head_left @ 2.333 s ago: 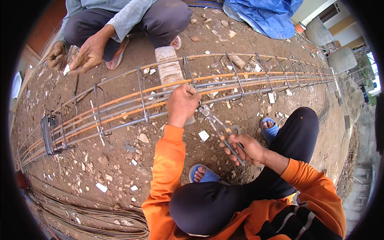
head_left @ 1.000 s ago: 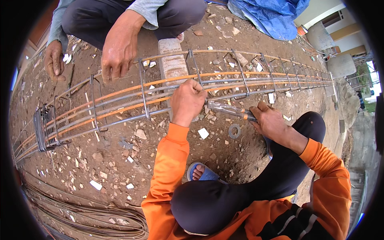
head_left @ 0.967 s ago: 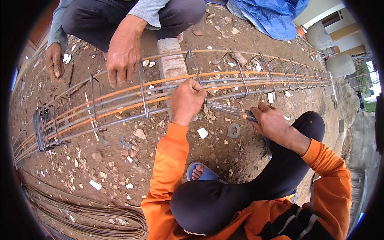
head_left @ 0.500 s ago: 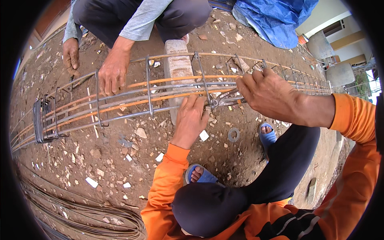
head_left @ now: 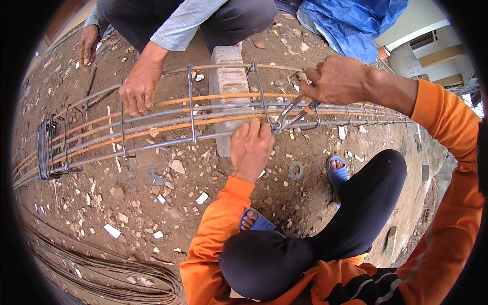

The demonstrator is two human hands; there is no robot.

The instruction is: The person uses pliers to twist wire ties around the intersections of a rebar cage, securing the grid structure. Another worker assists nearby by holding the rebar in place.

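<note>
In my right hand point(head_left: 338, 81) are a pair of pincers point(head_left: 278, 125) with an orange grip showing on one handle. Their handles are spread, and their jaws sit at the near bar of a rebar cage, beside a stirrup point(head_left: 261, 91). Whether the jaws grip tie wire is too small to tell. My left hand point(head_left: 251, 147) has its fingers curled over the near bar, just left of the jaws. The cage point(head_left: 191, 104) runs across the view with long bars and square stirrups. Another person's hand point(head_left: 138, 89) rests on its bars to the left.
A concrete block point(head_left: 226, 76) lies under the cage. Bunched stirrups point(head_left: 46, 150) hang at its left end. Coiled rods point(head_left: 137, 274) lie at lower left. A blue tarp point(head_left: 351, 25) is at the back. Tile chips litter the dirt around my sandals point(head_left: 337, 175).
My right hand has moved up and away, and the pincers' handles have swung upward and spread. The left hand has shifted slightly right. The other person's far hand has lifted back from the cage.
</note>
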